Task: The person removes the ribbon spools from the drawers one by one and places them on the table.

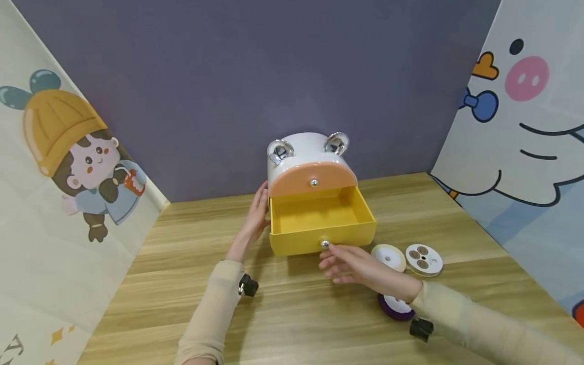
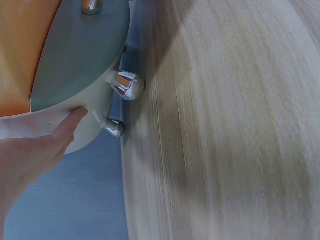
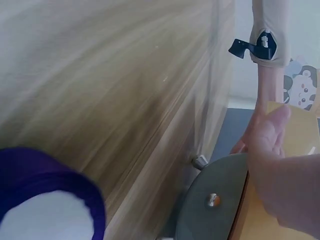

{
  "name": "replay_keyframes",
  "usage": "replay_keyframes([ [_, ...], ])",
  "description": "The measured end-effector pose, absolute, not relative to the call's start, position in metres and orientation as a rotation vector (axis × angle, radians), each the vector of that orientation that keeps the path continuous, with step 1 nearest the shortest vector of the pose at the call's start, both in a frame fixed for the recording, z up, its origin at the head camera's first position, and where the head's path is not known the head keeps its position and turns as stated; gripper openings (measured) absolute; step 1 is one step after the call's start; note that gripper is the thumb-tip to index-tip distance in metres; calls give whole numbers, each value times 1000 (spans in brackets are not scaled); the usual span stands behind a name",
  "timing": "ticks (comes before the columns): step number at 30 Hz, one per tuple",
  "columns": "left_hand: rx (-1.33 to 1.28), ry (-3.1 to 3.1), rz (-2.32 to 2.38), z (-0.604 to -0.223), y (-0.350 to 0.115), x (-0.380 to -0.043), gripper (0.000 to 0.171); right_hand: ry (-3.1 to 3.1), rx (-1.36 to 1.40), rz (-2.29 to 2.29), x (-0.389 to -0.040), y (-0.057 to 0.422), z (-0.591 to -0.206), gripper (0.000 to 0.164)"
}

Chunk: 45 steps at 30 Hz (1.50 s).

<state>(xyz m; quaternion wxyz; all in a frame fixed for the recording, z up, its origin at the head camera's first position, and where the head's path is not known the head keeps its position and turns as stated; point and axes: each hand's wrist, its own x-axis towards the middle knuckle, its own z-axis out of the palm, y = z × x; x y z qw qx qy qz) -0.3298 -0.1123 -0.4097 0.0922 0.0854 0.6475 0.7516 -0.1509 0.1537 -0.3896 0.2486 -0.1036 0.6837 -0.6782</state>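
So the animal-shaped box point(image 1: 306, 150) has its yellow drawer point(image 1: 296, 244) out front. Left hand point(image 1: 256, 215), fingers straight, touches the box's side, probably bracing it; right hand point(image 1: 353, 263) hangs loose by the drawer knob point(image 1: 325, 244).

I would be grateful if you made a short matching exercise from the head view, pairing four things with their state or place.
1. yellow drawer
2. peach drawer
3. silver ears
4. purple-edged spool

A. closed
B. on the wooden table
C. pulled open
D. on the white top

Pairs: 1-C, 2-A, 3-D, 4-B
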Motion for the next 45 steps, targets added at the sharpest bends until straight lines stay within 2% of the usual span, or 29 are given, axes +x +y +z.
replay_keyframes([
  [24,220,1928,2235,-408,-113,-328,55,1754,-137,-2026,-163,138,-386,35],
  [34,232,1921,2247,-409,-110,-330,55,1811,-72,-2033,-185,138,-384,37],
  [40,227,1932,2239,-409,-110,-330,54,1808,-40,-2044,-197,136,-384,45],
  [45,220,1939,2242,-410,-111,-328,52,1797,-34,-2053,-203,133,-384,40],
])
